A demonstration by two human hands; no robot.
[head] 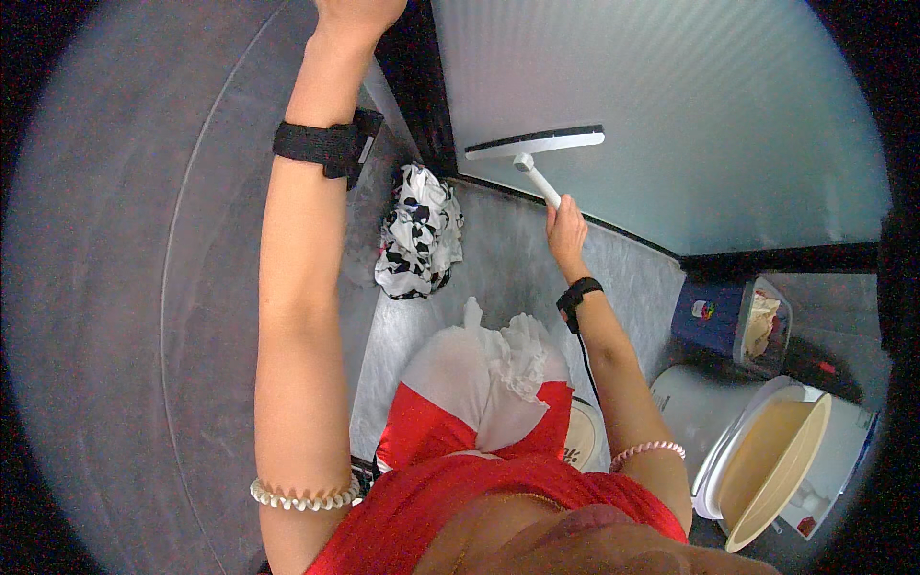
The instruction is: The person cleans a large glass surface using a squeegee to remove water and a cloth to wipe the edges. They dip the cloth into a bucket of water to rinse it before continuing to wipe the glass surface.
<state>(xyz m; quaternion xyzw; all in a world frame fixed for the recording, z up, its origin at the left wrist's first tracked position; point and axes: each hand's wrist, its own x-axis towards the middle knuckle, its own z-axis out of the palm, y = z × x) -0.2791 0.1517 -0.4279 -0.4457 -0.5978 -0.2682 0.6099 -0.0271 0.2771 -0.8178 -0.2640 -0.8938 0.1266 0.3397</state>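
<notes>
My right hand (568,226) grips the lower end of a white squeegee's handle (543,185). Its wide head with a dark blade edge (535,142) lies against, or very close to, a large frosted glass panel (668,122) in a black frame. Raised far forward, my left hand (361,16) is cut off by the upper rim of the picture, near the dark frame post (417,79). Its fingers are hidden, so whether it holds anything does not show.
A heap of black-and-white patterned cloth (420,233) lies on the grey floor (496,237) ahead. White ruffled fabric (514,352) covers my lap. To the right stand a dark blue container (708,320), a white bucket (697,410) and a tilted beige basin (783,467). A dark wall (108,287) runs along the left.
</notes>
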